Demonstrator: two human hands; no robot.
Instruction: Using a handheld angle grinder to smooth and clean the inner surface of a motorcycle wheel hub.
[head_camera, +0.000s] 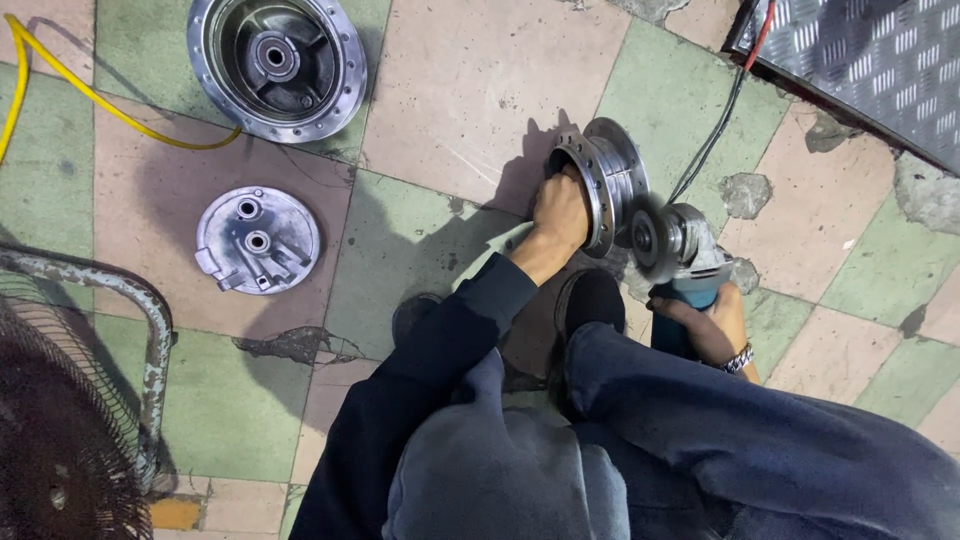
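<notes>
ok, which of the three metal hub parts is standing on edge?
The wheel hub gripped by the left hand, beside the angle grinder. The other two lie flat, untouched.

Both hands, left (560, 212) and right (712, 322), are clenched, arms extended.

Single head-worn view, looking steeply down, close over hands and tiled floor (450, 90)

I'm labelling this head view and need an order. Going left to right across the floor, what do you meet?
Fan → round cover plate → left hand → upright hub → grinder → right hand → tread plate.
</notes>
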